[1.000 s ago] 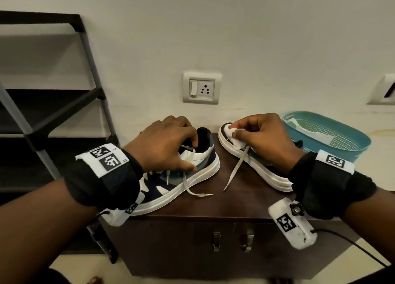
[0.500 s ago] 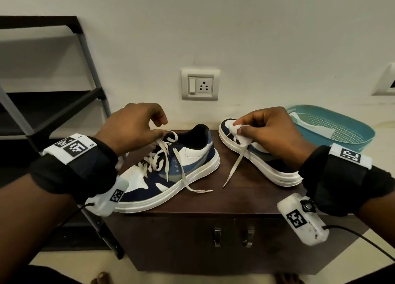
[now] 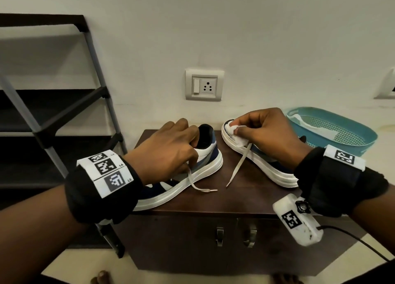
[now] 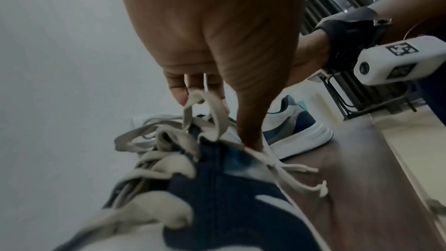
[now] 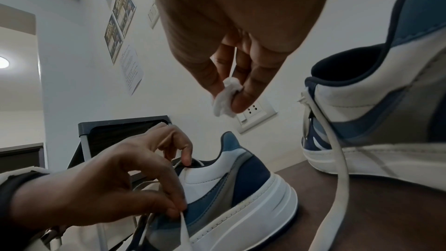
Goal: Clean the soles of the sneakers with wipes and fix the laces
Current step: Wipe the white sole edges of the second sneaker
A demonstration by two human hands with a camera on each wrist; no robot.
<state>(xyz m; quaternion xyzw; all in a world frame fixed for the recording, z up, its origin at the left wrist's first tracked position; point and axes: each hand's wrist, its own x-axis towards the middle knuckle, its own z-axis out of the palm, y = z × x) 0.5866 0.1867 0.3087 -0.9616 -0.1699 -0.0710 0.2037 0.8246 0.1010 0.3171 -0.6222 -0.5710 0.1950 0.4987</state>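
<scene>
Pinching lace point(image 3: 193, 180), left hand point(image 3: 168, 153); wipe point(image 3: 238, 136) in right hand point(image 3: 271, 138) grip.

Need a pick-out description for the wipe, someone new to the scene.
Start at the wall socket; below it two sneakers sit on a dark cabinet. At the right sneaker, the right hand pinches a small crumpled white wipe, wadded, unlike the flat laces.

You had a dark brown wooden cabinet point(image 3: 245, 200) in front of you, with two metal handles point(image 3: 235, 236) on its front. Two sneakers stood directly on its top: the left sneaker point(image 3: 192, 177) near the front edge and the right sneaker point(image 3: 256, 162) towards the back right (its loose lace point(image 3: 237, 168) trailed down onto the wood).
</scene>
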